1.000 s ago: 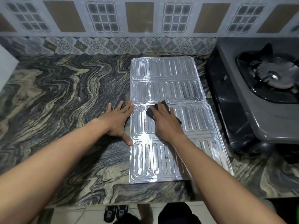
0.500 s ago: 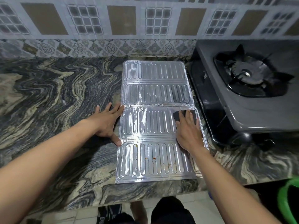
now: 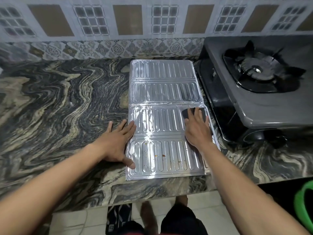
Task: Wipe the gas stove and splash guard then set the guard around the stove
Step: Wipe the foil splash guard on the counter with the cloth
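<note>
Stove point(image 3: 271, 107) beside guard point(image 3: 162, 92), sandal point(image 3: 118, 216) below (dark)

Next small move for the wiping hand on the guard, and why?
Probably drag the right hand and its dark cloth toward the nearest panel of the splash guard: reddish specks show there, and the left hand pins the edge.

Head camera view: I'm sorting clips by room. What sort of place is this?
Most likely a home kitchen: a gas stove sits on a marbled stone counter against a tile wall, with a foil splash guard lying flat beside it.
</note>
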